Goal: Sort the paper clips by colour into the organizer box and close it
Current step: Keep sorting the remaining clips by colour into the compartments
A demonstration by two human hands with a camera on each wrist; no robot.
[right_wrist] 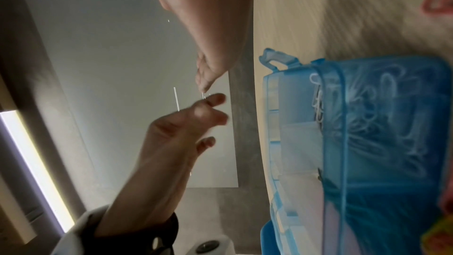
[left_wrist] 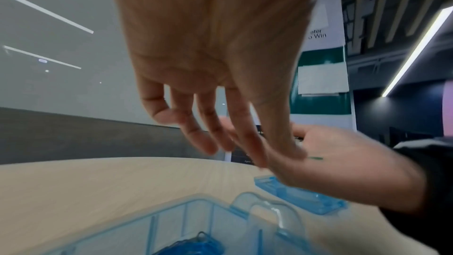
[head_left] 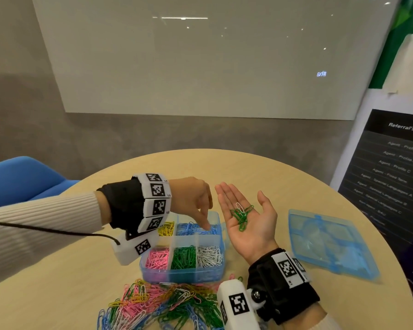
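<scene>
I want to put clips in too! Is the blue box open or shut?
Open. The organizer box has no cover on, so its coloured clips show. Its lid lies flat on the table beside it.

Round wooden table [head_left: 296, 186], blue chair [head_left: 22, 177], whiteboard [head_left: 200, 55] on grey wall [head_left: 22, 103].

bare table [head_left: 260, 167] beyond organizer box [head_left: 150, 273]; loose clip heap [head_left: 167, 306] at near edge

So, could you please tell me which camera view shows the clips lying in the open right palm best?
The head view: the green clips and one white clip lie plainly on the flat right hand. The left wrist view shows only a green sliver past the left hand. The right wrist view shows none.
</scene>
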